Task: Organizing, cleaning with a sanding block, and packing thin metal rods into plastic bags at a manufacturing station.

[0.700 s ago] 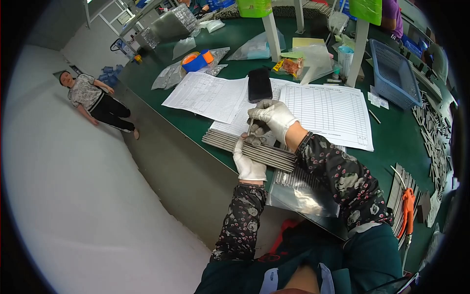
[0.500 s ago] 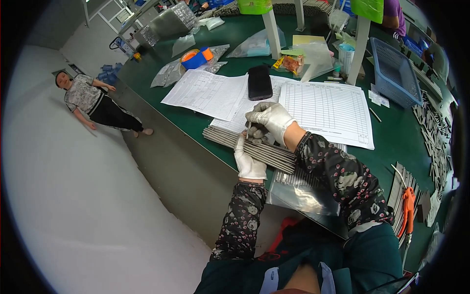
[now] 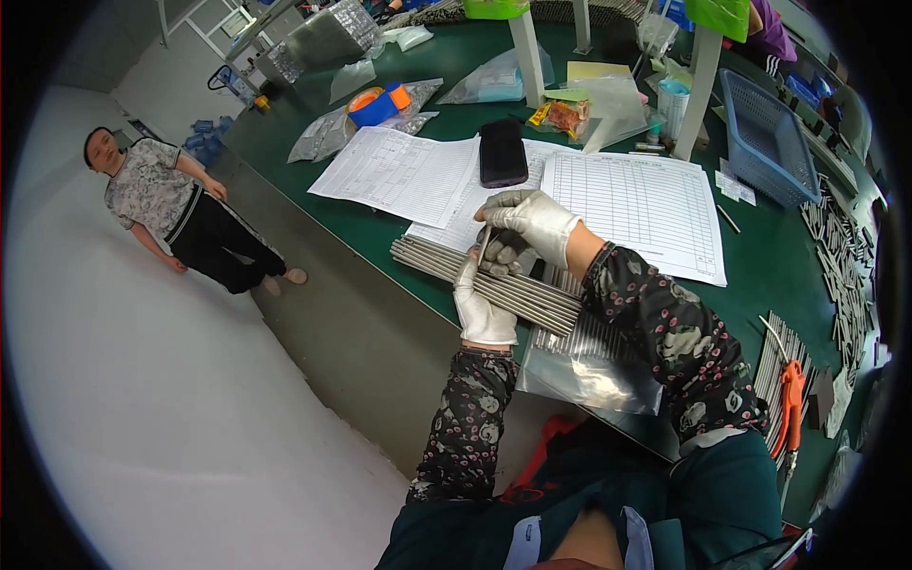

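Observation:
A long bundle of thin grey metal rods (image 3: 427, 261) lies across the near edge of the green table (image 3: 760, 275). My left hand (image 3: 483, 309), in a white glove, grips the bundle from below near its middle. My right hand (image 3: 527, 223), also gloved, reaches over the top of the rods with its fingers closed around them, just above the left hand. A clear plastic bag (image 3: 589, 375) with more rods sits under the bundle's right end.
Printed paper forms (image 3: 636, 204) and a black phone (image 3: 502, 152) lie behind the rods. A blue basket (image 3: 765, 142), white posts and plastic bags stand farther back. More rods (image 3: 836, 256) and orange pliers (image 3: 790, 408) lie at the right. A person (image 3: 176, 209) stands on the floor at left.
My hands stay on the rod bundle, barely shifted. The person on the floor has stepped slightly closer to the table.

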### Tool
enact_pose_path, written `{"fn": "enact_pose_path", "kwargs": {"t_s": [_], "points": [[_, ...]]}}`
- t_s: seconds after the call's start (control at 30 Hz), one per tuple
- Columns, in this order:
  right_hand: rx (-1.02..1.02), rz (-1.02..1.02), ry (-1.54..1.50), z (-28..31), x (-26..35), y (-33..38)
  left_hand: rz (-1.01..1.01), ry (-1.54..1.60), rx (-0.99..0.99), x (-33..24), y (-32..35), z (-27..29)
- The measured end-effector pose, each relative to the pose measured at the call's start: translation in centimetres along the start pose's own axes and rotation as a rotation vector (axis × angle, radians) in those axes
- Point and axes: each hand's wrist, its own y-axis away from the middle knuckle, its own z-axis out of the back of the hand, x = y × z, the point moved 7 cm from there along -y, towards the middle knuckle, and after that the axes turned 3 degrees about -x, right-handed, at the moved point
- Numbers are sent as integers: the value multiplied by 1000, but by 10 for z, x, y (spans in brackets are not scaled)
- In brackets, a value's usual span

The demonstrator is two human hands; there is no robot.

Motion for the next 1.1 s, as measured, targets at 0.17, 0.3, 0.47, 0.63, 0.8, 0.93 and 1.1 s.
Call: {"fn": "enact_pose_path", "kwargs": {"t_s": [0.17,0.3,0.47,0.63,0.8,0.93,1.1], "points": [[165,18,-88,-4,2,0,-4,-35,-36,-3,3,-5],[91,69,68,1,7,1,-27,-63,-151,-2,4,-6],[-4,180,304,4,18,-1,-28,-23,-24,-3,-2,0],[12,133,271,4,11,-3,-39,-43,-59,-3,-1,2],[54,130,203,5,10,-1,-25,-22,-53,-1,-2,3],[56,165,199,4,10,-2,-15,-22,-9,-2,-3,1],[50,183,224,0,10,0,-15,-50,-48,-4,-2,4]]}}
